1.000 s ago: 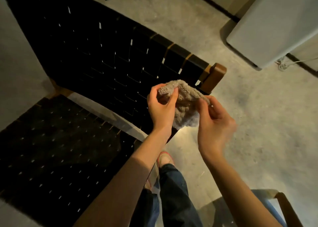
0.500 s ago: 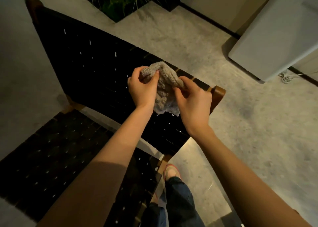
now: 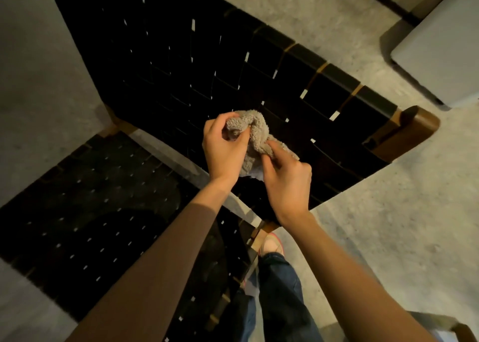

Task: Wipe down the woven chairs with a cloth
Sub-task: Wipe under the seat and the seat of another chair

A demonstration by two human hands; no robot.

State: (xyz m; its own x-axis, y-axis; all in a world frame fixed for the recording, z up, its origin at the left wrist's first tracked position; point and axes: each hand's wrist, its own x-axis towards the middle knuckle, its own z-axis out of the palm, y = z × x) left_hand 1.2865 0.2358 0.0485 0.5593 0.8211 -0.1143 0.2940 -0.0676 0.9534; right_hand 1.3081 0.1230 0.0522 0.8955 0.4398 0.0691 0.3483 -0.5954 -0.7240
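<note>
Over woven chair (image 3: 233, 64), both hands bunch cloth (image 3: 255, 132).

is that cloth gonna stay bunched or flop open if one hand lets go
Probably floppy: the cloth sags and folds between the left hand and right hand. Likely light, since pinches alone hold it. Its fuzzy pile looks grippy, not slippery.

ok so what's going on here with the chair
A person stands beside a black woven chair, holding a bunched beige terry cloth over its backrest with both hands. The left hand grips the upper bunch; the right hand pinches a fold lower down. Whether the cloth touches the chair cannot be told.
</note>
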